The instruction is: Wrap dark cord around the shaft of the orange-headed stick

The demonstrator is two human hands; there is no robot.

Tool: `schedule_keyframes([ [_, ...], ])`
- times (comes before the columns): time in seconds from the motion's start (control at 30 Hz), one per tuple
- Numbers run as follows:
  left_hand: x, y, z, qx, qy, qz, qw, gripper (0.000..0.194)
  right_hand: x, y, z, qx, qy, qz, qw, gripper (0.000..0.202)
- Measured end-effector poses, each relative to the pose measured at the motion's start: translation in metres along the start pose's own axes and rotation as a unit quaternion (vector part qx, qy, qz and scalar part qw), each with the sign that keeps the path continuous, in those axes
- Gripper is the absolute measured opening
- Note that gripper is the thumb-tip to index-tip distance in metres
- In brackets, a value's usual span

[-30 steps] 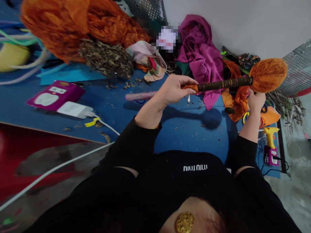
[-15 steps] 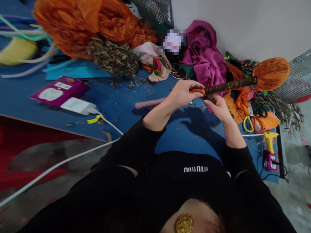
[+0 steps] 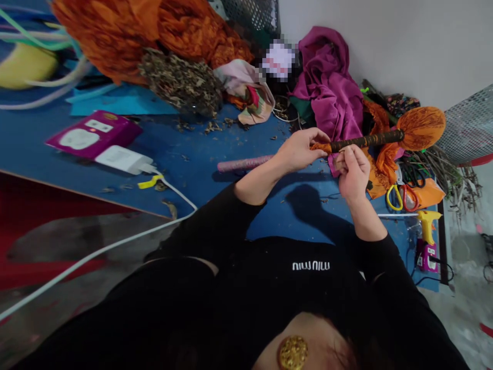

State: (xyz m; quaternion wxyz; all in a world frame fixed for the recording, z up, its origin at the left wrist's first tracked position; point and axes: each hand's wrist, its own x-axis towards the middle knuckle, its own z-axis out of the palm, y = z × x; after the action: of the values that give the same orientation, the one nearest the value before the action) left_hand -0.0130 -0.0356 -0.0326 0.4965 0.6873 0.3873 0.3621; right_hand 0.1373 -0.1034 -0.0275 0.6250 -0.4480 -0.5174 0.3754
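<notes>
My left hand [image 3: 302, 150] grips the orange cloth-covered end of a wrapped stick [image 3: 365, 140], held slantwise above the table. Dark brown wrapping with thin orange gaps runs along its length. At its far right end bulges an oval head [image 3: 421, 128] in orange veined cloth. Just under the stick, close to my left fingertips, my right hand [image 3: 354, 172] has thumb and fingers pinched together; a small brownish bit seems to show there, too small to name. Behind the left forearm, a pinkish glittery rod [image 3: 244, 164] lies on the blue table [image 3: 208, 154].
Orange cloth [image 3: 192, 36], dried plant matter [image 3: 181, 85] and magenta cloth [image 3: 327, 77] are heaped at the back. A purple power strip [image 3: 94, 134] with a white plug lies left. Scissors [image 3: 400, 198] and a yellow glue gun [image 3: 428, 226] lie right. A white cable [image 3: 115, 250] crosses the front edge.
My right hand has turned upward and closed into a pinch beside the stick. The stick's oval head has dropped lower and shifted slightly left. My left hand keeps its grip.
</notes>
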Motion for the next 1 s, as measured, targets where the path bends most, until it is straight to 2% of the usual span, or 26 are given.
schedule_keyframes([
  [0.07,-0.001,-0.001,0.004,0.031,0.016,0.005,0.999,0.035,-0.002,-0.004,0.003,-0.007,0.053,0.02,0.998,0.056],
  [0.13,-0.002,-0.001,0.006,0.068,0.038,0.014,0.997,0.033,-0.005,-0.01,0.005,-0.019,0.079,0.018,0.997,0.055],
  [0.37,-0.004,-0.001,0.011,0.126,0.053,0.001,0.991,0.027,-0.021,-0.019,0.013,-0.037,0.083,-0.023,0.996,0.052],
  [0.47,-0.004,0.003,0.01,0.151,0.045,-0.017,0.987,0.028,-0.024,-0.018,0.013,-0.062,0.066,-0.03,0.995,0.049],
  [0.57,-0.007,0.01,0.006,0.179,0.033,-0.032,0.983,0.032,-0.02,-0.021,0.008,-0.067,0.011,-0.05,0.996,0.041],
  [0.63,-0.009,0.013,0.002,0.195,0.03,-0.035,0.98,0.034,-0.014,-0.026,0.001,-0.096,-0.018,-0.098,0.99,0.039],
  [0.73,-0.009,0.015,0.0,0.222,0.033,-0.039,0.974,0.032,-0.002,-0.032,-0.011,-0.172,-0.008,-0.168,0.971,0.041],
  [1.0,-0.01,0.012,0.002,0.243,0.021,-0.047,0.969,0.029,0.011,-0.026,-0.025,-0.174,-0.033,-0.156,0.972,0.044],
])
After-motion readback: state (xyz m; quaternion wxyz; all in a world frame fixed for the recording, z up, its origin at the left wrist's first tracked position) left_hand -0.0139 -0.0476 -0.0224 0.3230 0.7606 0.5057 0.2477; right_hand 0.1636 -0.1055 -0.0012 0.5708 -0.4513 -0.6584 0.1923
